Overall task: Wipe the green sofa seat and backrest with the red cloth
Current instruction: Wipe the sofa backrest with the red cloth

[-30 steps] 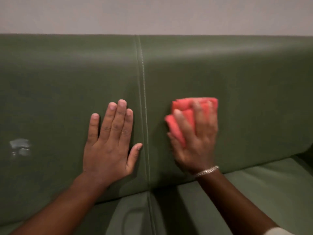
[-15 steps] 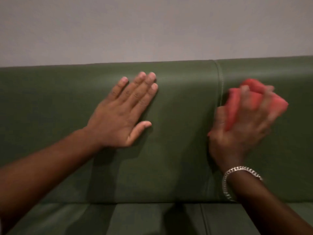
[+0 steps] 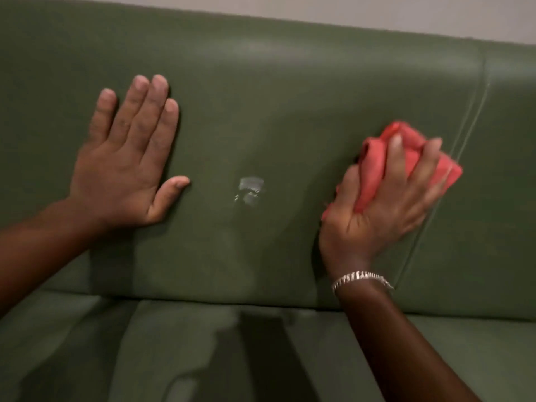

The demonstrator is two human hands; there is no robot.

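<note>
The green sofa backrest point(image 3: 275, 91) fills most of the view, with the seat point(image 3: 179, 352) below it. My right hand point(image 3: 380, 210) presses the bunched red cloth point(image 3: 374, 169) flat against the backrest, just left of a vertical stitched seam point(image 3: 464, 132). My left hand point(image 3: 127, 161) lies flat on the backrest at the left, fingers spread, holding nothing. Between the two hands sits a small pale scuffed patch point(image 3: 249, 191) in the leather.
A pale wall point(image 3: 406, 13) shows above the backrest's top edge. A silver bracelet point(image 3: 359, 278) circles my right wrist. The seat has a cushion seam point(image 3: 127, 343) at lower left, and a dark shadow falls across its middle.
The view has swung left, so the seam now sits at the far right and the scuffed patch is central. My right hand with the cloth has moved left across the seam onto the left panel.
</note>
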